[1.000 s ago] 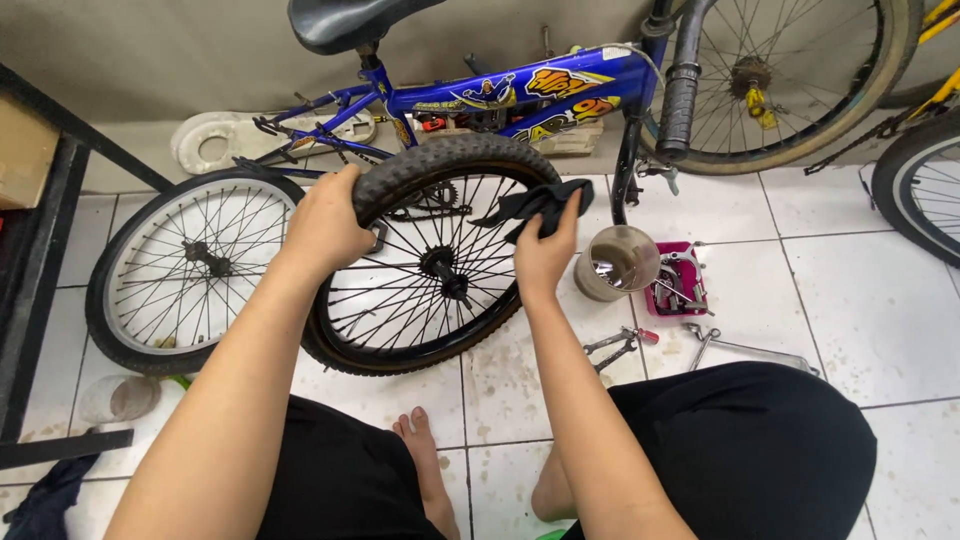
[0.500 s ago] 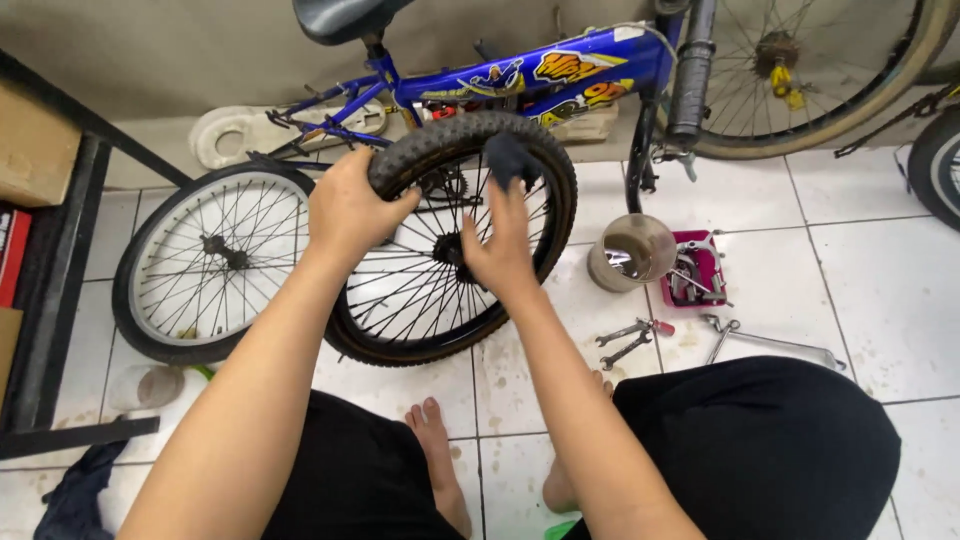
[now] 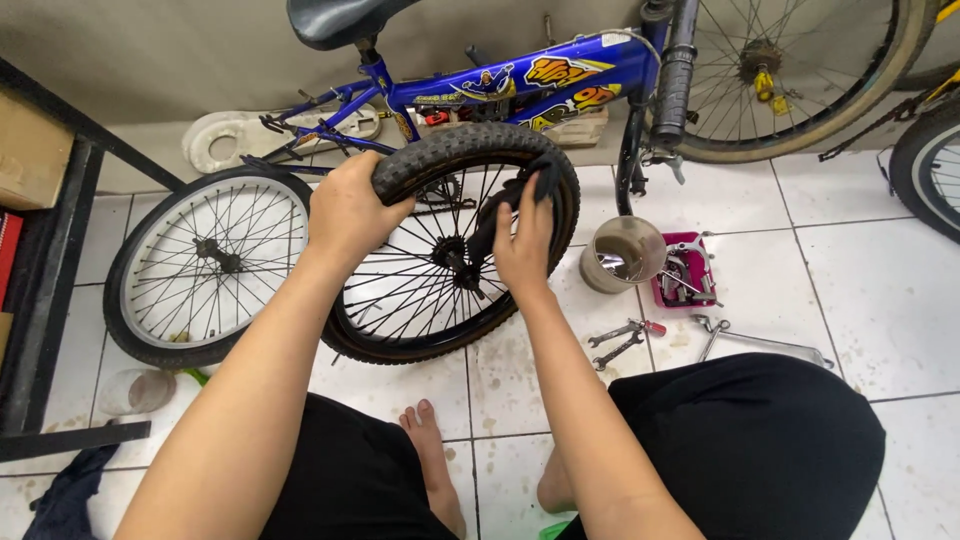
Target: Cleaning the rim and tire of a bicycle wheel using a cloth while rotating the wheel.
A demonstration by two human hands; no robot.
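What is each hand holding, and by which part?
The left hand grips the loose wheel by the top of its tyre. The right hand holds a dark rag against the rim.

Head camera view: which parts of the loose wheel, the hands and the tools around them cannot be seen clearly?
- Loose wheel: the right hand and a black cloth cover part of its spokes; the hub is only partly visible.
- Left hand: its fingertips are hidden behind the tyre.
- Pink tray: its metal parts are too small to identify.
- Blue bicycle: its saddle and front wheel are cut off by the top edge.
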